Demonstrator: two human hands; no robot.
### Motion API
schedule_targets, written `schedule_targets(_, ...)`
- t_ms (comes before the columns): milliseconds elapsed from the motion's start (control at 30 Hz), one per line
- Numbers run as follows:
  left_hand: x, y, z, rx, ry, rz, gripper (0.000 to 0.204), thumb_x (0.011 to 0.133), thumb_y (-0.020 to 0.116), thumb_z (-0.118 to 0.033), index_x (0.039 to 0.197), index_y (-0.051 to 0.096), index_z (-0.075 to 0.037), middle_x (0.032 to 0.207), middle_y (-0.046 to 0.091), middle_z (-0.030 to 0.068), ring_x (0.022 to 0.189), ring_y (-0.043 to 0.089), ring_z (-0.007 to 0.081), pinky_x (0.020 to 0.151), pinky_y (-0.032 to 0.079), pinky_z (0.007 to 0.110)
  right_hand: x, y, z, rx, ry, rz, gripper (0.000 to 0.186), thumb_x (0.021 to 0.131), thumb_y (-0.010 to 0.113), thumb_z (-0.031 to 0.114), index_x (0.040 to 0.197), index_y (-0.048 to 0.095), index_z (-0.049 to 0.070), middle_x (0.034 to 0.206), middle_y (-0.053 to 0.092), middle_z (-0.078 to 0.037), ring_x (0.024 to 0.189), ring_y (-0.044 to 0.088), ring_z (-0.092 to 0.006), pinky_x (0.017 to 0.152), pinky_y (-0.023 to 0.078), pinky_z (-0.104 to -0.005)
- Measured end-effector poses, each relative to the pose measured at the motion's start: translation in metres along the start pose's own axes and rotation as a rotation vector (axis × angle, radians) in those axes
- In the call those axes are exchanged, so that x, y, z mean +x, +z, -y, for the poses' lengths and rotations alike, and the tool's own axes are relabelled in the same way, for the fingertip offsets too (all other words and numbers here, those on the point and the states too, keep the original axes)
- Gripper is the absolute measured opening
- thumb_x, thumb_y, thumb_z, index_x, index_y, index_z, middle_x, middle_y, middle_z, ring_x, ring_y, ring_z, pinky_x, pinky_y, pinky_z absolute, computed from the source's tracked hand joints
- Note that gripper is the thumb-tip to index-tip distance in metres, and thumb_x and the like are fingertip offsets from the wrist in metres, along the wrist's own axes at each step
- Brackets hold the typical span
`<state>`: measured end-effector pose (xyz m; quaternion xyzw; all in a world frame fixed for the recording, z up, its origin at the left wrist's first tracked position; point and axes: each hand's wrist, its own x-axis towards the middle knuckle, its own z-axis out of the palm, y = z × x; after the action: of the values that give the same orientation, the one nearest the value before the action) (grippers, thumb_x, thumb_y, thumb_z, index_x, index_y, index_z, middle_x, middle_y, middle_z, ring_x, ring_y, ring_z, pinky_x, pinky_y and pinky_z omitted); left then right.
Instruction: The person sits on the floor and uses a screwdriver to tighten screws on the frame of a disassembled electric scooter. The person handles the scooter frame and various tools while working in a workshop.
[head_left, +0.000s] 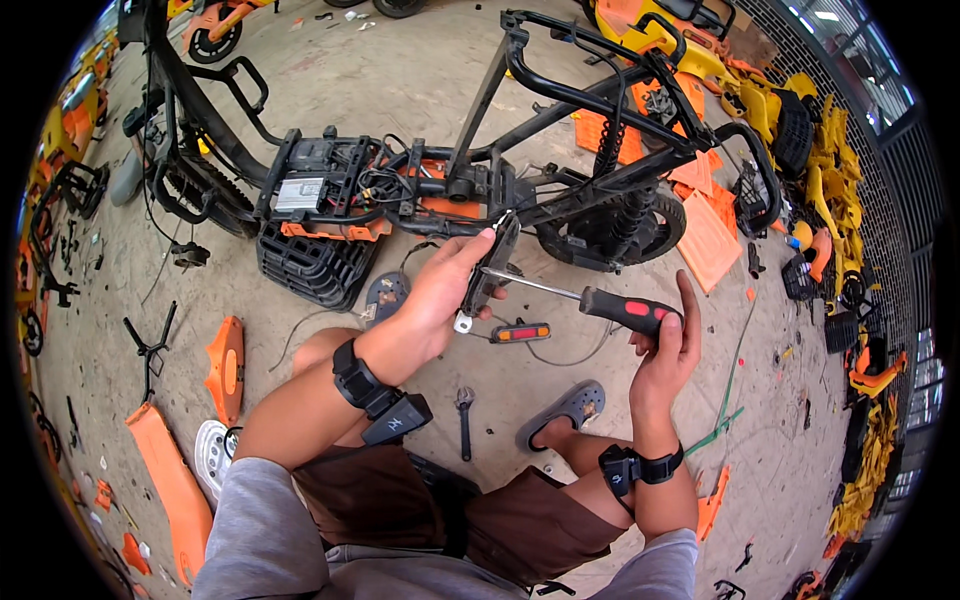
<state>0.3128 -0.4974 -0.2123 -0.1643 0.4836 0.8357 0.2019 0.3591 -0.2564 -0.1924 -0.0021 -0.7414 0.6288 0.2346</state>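
In front of me, my left hand [435, 295] is closed around a narrow dark part [491, 262], whose exact kind I cannot make out. A small white tab shows at its lower end. My right hand [664, 360] grips a screwdriver [622, 308] by its black and red handle, with the index finger stretched out. The metal shaft points left, and its tip meets the dark part beside my left fingers. Just below hangs or lies a red and orange rear light [520, 332] with a thin cable. Behind my hands stands the stripped black scooter frame [590, 100].
An adjustable wrench [465, 424] lies on the floor between my feet. Orange panels [172, 490] lie at the left, and another orange panel [710, 243] lies right of the wheel. Yellow body parts [830, 190] are piled along the right wall. A battery tray with wiring [320, 185] sits in the frame.
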Motion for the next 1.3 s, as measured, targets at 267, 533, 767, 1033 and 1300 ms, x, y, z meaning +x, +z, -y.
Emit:
schedule_targets(267,-0.002,-0.001,0.0,-0.029,-0.002,0.013,0.037,0.095,0.056,-0.044,0.108,0.051,-0.01,0.09,0.063,0.0055,0.07,0.062,0.014,0.052,0.045,0.027,-0.002,0.001,0.0,0.096,0.017,0.031,0.055,0.099,0.048,0.03,0.141,0.04,-0.005,0.072,0.052,0.001,0.051,0.043,-0.0046,0.046,0.036,-0.0209)
schedule_targets(533,-0.003,0.004,0.0,0.003,0.013,0.023,0.033,0.097,0.052,-0.042,0.107,0.051,-0.01,0.092,0.065,0.0056,0.069,0.061,0.0135,0.051,0.045,0.026,-0.002,-0.002,0.004,0.068,0.057,0.006,0.054,0.096,0.051,0.025,0.143,0.039,0.001,0.069,0.046,0.004,0.049,0.04,-0.0037,0.044,0.034,-0.02)
schedule_targets(767,-0.005,0.005,-0.001,-0.027,0.014,0.01,0.041,0.095,0.057,-0.044,0.112,0.051,-0.007,0.086,0.061,0.0038,0.066,0.061,0.0132,0.048,0.044,0.027,-0.002,-0.001,0.006,0.13,0.081,0.007,0.051,0.1,0.046,0.028,0.143,0.04,0.002,0.064,0.041,0.004,0.046,0.036,-0.0036,0.042,0.031,-0.0208)
schedule_targets(1033,-0.008,0.005,-0.003,0.024,-0.009,0.011,0.035,0.097,0.053,-0.043,0.11,0.051,-0.01,0.097,0.066,0.0056,0.073,0.062,0.0138,0.055,0.047,0.028,-0.003,-0.005,0.002,0.118,0.05,0.017,0.047,0.098,0.045,0.024,0.137,0.045,-0.001,0.075,0.056,-0.002,0.047,0.039,-0.0035,0.042,0.032,-0.0188)
schedule_targets(1300,-0.007,0.005,-0.003,-0.029,-0.009,0.033,0.042,0.097,0.054,-0.043,0.117,0.049,-0.006,0.092,0.063,0.0056,0.07,0.062,0.0142,0.048,0.045,0.027,-0.002,-0.008,-0.002,0.128,0.055,0.021,0.046,0.102,0.042,0.033,0.131,0.048,-0.003,0.092,0.067,-0.011,0.047,0.039,-0.0035,0.042,0.032,-0.0191)
